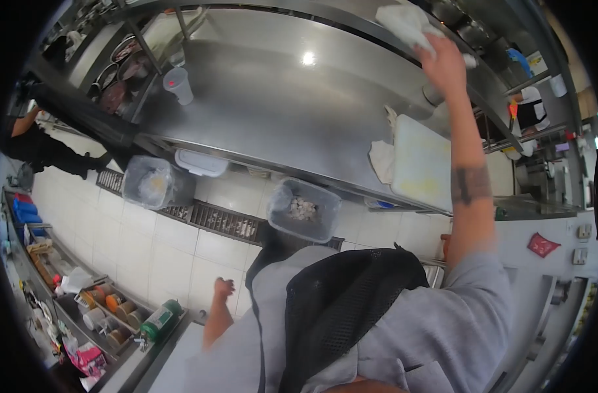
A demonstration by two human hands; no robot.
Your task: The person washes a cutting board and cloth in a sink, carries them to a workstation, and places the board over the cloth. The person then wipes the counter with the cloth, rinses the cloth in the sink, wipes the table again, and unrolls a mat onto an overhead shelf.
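My right hand (441,64) is raised at the upper right, its fingers closed on a white cloth (407,25). The cloth is bunched against the metal shelf edge above the worktable; I cannot tell how firmly it touches. Down at my left side, over the tiled floor, my left hand (224,288) hangs with loosely curled fingers and nothing visible in it. Below my right arm a white cutting board (422,164) with yellowish stains lies on the steel worktable (272,98). Another white cloth (381,161) sits along the board's left edge.
A clear plastic cup (179,86) stands at the table's left. Two lined bins, a left one (156,183) and a middle one (305,209), stand on the floor by a drain grate (223,221). A green bottle (160,319) is behind me. Another person (47,154) is at far left.
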